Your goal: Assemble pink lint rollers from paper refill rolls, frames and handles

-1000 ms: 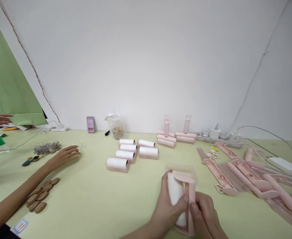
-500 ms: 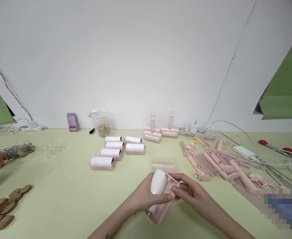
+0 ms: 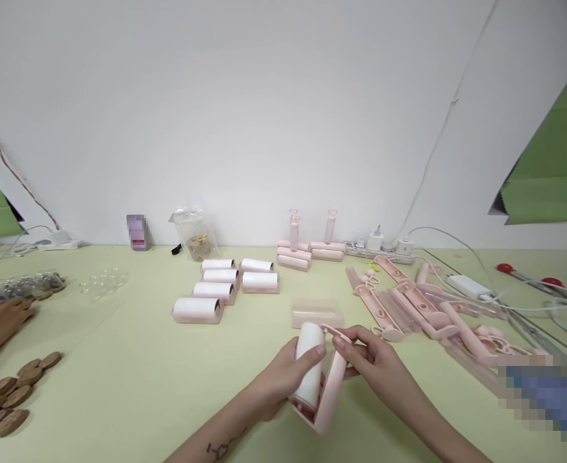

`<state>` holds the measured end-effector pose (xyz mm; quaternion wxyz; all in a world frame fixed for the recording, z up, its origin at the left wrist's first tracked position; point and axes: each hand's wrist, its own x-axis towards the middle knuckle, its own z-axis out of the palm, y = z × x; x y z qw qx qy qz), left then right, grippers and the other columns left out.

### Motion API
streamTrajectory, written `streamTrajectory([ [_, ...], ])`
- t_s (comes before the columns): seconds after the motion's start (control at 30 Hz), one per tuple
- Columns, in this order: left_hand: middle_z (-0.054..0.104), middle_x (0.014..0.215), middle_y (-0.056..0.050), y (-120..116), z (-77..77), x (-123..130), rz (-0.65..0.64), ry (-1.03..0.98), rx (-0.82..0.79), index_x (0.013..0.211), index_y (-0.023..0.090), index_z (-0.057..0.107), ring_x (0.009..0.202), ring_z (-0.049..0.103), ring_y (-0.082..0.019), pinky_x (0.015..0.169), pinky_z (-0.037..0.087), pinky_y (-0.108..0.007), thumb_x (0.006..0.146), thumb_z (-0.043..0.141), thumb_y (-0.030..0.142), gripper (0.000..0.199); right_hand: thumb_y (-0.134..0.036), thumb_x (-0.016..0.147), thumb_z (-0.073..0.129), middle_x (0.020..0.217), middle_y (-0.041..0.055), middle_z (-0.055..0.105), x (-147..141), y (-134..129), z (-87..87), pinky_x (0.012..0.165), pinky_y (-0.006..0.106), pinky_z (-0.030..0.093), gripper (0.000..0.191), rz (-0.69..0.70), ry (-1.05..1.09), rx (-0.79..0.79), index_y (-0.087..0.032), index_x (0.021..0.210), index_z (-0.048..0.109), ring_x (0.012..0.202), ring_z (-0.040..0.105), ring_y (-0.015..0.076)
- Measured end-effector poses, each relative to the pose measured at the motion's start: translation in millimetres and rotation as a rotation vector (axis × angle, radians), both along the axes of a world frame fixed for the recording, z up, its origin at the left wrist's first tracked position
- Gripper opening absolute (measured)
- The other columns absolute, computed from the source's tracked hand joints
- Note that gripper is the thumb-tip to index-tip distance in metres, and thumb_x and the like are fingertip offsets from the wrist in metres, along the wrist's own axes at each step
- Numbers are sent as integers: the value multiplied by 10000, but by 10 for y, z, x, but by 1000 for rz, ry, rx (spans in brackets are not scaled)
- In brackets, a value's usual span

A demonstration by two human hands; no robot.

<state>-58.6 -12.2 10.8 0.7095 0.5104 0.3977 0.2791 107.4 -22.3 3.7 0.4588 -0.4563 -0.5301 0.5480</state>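
In the head view, my left hand [image 3: 286,368] is wrapped round a white lint roller roll [image 3: 309,379], its thumb pressed on the side. The roll stands tilted within a pink lint roller holder [image 3: 330,395], its lower end near the holder's bottom end. My right hand [image 3: 367,354] pinches the holder's upper end between thumb and fingers. Just beyond my hands lies a clear pinkish cover [image 3: 316,313]. Whether the roll's lower end is seated cannot be made out.
White rolls in pink covers [image 3: 217,290] stand left of centre. Assembled lint rollers [image 3: 293,257] are by the wall. Pink holder parts [image 3: 423,308] and cables lie to the right. At left are wooden pieces [image 3: 10,399] and another person's hand [image 3: 3,321].
The pink holder has turned more upright and opened toward the left hand, with the white roll swung upright too. At far left, the other person's hand has moved further into view.
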Motion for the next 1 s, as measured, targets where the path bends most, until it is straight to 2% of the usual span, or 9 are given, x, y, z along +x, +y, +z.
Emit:
streamTrajectory([
  [0.07, 573, 834, -37, -13, 22, 3, -22, -30, 11, 1113, 172, 446, 722, 543, -152, 627, 415, -258, 716, 575, 466, 510, -456, 735, 566, 616, -45, 571, 7, 5, -9, 621, 310, 537, 267, -31, -40, 16, -194, 763, 522, 634, 602, 157],
  [0.17, 566, 914, -31, -18, 65, -54, -76, 37, 156, 1129, 200, 422, 785, 548, -165, 641, 440, -244, 575, 724, 330, 644, -459, 740, 548, 583, -51, 556, 24, -7, -1, 605, 294, 512, 260, -69, -141, 31, -203, 766, 509, 604, 589, 153],
  [0.23, 544, 965, -43, -7, 102, -127, -94, 202, 243, 1145, 217, 387, 784, 553, -186, 553, 458, -233, 514, 749, 299, 732, -425, 757, 532, 549, -58, 534, 48, -20, 12, 572, 271, 482, 223, -64, -260, 38, -208, 802, 503, 568, 577, 146],
  [0.37, 516, 975, -48, 21, 192, -272, -221, 526, 361, 1169, 266, 331, 641, 570, -188, 350, 403, -208, 537, 691, 350, 732, -298, 756, 509, 573, -55, 510, 95, -44, 34, 476, 217, 396, 115, 70, -559, 179, -217, 837, 500, 513, 516, 116],
  [0.53, 584, 827, 11, 19, 249, -327, -423, 886, 706, 1042, 282, 418, 649, 573, -207, 405, 345, -206, 526, 660, 341, 572, -114, 650, 482, 548, -50, 505, 98, -66, 2, 462, 205, 348, 178, 184, -845, 369, -224, 776, 545, 512, 484, 111],
  [0.73, 596, 914, 25, 35, 234, -333, -475, 967, 955, 1108, 323, 381, 738, 590, -211, 509, 371, -227, 624, 539, 249, 514, -122, 658, 492, 744, -22, 540, 97, -127, 51, 586, 225, 437, 332, 197, -652, 215, -239, 968, 487, 631, 549, 123],
  [0.87, 531, 1072, 12, 57, 233, -314, -472, 1004, 1081, 1189, 370, 314, 651, 589, -179, 509, 382, -229, 640, 539, 220, 612, -316, 763, 509, 751, -15, 525, 99, -115, 53, 653, 260, 432, 433, 201, -504, 81, -252, 1171, 378, 721, 543, 153],
  [0.93, 510, 1132, 11, 63, 220, -294, -475, 970, 1112, 1208, 376, 289, 702, 596, -182, 546, 401, -230, 647, 547, 206, 640, -433, 762, 517, 725, -11, 520, 118, -68, -1, 616, 254, 416, 481, 218, -421, 29, -224, 1177, 396, 685, 524, 149],
  [1.0, 560, 1068, 18, 69, 195, -273, -490, 932, 1120, 1214, 365, 282, 783, 593, -199, 583, 407, -228, 659, 548, 194, 639, -483, 711, 569, 644, -34, 483, 142, -16, -67, 553, 230, 378, 483, 242, -366, 17, -201, 1091, 472, 616, 486, 130],
])
